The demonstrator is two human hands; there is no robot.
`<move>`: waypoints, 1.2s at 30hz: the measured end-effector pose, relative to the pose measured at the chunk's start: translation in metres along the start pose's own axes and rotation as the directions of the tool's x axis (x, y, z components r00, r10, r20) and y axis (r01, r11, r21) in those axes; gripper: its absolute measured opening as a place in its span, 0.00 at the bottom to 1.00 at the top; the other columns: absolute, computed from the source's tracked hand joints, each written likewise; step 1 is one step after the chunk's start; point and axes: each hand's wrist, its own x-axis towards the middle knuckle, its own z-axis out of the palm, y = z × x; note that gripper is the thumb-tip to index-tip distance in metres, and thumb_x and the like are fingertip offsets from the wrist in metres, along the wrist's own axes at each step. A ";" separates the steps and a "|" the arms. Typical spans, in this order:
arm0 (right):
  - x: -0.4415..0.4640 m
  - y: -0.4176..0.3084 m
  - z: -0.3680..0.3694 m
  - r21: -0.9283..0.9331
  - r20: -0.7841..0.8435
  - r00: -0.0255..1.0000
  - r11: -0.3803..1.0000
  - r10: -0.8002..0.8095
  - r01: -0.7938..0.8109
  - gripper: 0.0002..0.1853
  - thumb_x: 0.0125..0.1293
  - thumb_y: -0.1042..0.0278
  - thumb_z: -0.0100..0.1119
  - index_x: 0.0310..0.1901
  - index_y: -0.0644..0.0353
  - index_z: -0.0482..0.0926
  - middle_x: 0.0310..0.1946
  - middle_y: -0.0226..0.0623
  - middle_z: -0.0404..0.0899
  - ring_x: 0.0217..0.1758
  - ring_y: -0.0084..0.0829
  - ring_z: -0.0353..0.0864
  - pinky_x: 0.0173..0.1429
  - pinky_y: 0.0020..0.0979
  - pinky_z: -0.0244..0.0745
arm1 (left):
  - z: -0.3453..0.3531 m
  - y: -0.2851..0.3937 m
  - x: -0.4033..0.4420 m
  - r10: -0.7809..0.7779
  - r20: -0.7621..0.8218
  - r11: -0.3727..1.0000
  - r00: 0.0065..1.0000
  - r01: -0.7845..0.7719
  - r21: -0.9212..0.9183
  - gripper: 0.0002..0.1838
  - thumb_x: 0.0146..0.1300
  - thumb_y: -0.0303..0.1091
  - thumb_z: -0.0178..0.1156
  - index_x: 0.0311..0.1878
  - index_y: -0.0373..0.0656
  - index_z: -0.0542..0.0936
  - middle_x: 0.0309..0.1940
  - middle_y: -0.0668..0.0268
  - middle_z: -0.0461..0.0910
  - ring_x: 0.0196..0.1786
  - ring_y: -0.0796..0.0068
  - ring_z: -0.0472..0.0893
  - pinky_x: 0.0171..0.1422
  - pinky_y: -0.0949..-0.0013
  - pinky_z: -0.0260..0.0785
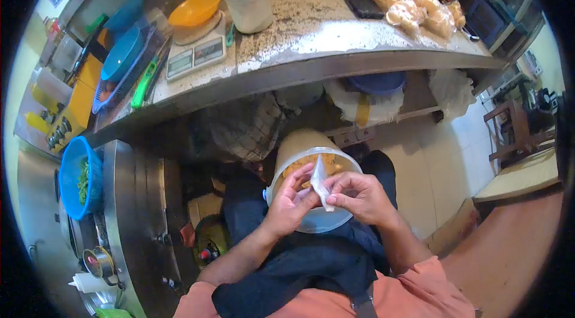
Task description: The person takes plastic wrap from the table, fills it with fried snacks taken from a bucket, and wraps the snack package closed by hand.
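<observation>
Between my two hands is a small, clear plastic bag (320,179), held upright above a bucket. My left hand (291,199) has its thumb and fingers closed on the bag's left side. On the right edge, my right hand (357,196) pinches the plastic between thumb and fingertips. Below them the round translucent bucket (324,222) stands between my legs. Inside it lies an orange-brown crumbly food (335,165), partly hidden by my hands and the bag. I cannot make out whether anything is in the bag.
Ahead, the counter holds a digital scale (196,59) with an orange bowl (196,9), a lidded white tub (248,8), a green-handled knife (144,83) and several filled plastic bags (419,14). A blue basket (82,178) of greens stands left. A wooden chair (516,132) is right.
</observation>
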 end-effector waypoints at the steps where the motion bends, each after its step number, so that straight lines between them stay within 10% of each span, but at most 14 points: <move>1: 0.005 -0.017 0.002 -0.126 -0.043 0.996 0.989 -0.083 0.077 0.06 0.59 0.73 0.69 0.36 0.58 0.81 0.50 0.41 0.83 0.48 0.44 0.84 0.53 0.34 0.78 | 0.001 0.012 0.006 0.021 0.037 0.992 0.999 -0.016 -0.122 0.40 0.65 0.42 0.64 0.74 0.44 0.54 0.69 0.61 0.59 0.68 0.65 0.66 0.68 0.60 0.65; 3: 0.018 -0.052 -0.001 -0.274 -0.078 0.976 0.946 -0.202 0.174 0.06 0.57 0.76 0.69 0.35 0.59 0.81 0.48 0.40 0.83 0.47 0.40 0.84 0.51 0.32 0.79 | 0.014 0.051 0.022 0.164 0.085 0.943 0.983 -0.131 -0.307 0.40 0.63 0.37 0.66 0.73 0.41 0.55 0.66 0.59 0.64 0.67 0.69 0.67 0.67 0.63 0.65; 5: 0.036 -0.077 -0.005 -0.633 0.009 0.823 0.634 -0.568 0.445 0.10 0.55 0.74 0.69 0.38 0.60 0.79 0.46 0.43 0.83 0.47 0.41 0.83 0.51 0.36 0.78 | 0.023 0.084 0.045 0.432 0.076 0.901 0.899 -0.428 -0.066 0.41 0.62 0.32 0.67 0.72 0.40 0.54 0.65 0.58 0.65 0.64 0.68 0.70 0.67 0.63 0.65; 11: 0.140 -0.117 -0.042 -0.607 -0.213 0.644 0.616 -0.734 0.501 0.03 0.60 0.78 0.62 0.36 0.64 0.79 0.41 0.45 0.84 0.41 0.36 0.86 0.43 0.31 0.81 | 0.014 0.162 0.151 0.702 0.068 0.660 0.709 -0.684 0.310 0.32 0.63 0.27 0.62 0.68 0.40 0.61 0.56 0.57 0.71 0.55 0.69 0.78 0.55 0.67 0.75; 16: 0.215 -0.120 -0.075 -0.711 -0.152 0.636 0.531 -0.756 0.461 0.05 0.61 0.72 0.63 0.35 0.64 0.78 0.32 0.46 0.82 0.38 0.41 0.84 0.40 0.38 0.78 | -0.026 0.187 0.223 0.786 0.178 0.157 0.592 -0.469 0.869 0.21 0.60 0.28 0.62 0.57 0.43 0.75 0.44 0.57 0.79 0.42 0.71 0.80 0.46 0.68 0.75; 23: 0.250 -0.083 -0.088 -0.849 -0.110 0.595 0.387 -0.796 0.361 0.05 0.58 0.75 0.58 0.37 0.56 0.80 0.35 0.42 0.81 0.39 0.46 0.82 0.44 0.41 0.78 | -0.045 0.180 0.247 0.691 0.089 0.311 0.718 -0.406 0.860 0.15 0.58 0.29 0.63 0.48 0.40 0.78 0.30 0.61 0.82 0.34 0.69 0.82 0.42 0.68 0.75; 36: 0.254 -0.072 -0.088 -0.897 -0.073 0.641 0.331 -0.764 0.292 0.11 0.56 0.64 0.68 0.41 0.55 0.86 0.50 0.46 0.80 0.55 0.43 0.79 0.59 0.38 0.75 | -0.053 0.180 0.249 0.618 0.054 0.489 0.785 -0.436 0.756 0.15 0.59 0.24 0.61 0.50 0.39 0.75 0.33 0.62 0.83 0.38 0.78 0.81 0.44 0.73 0.73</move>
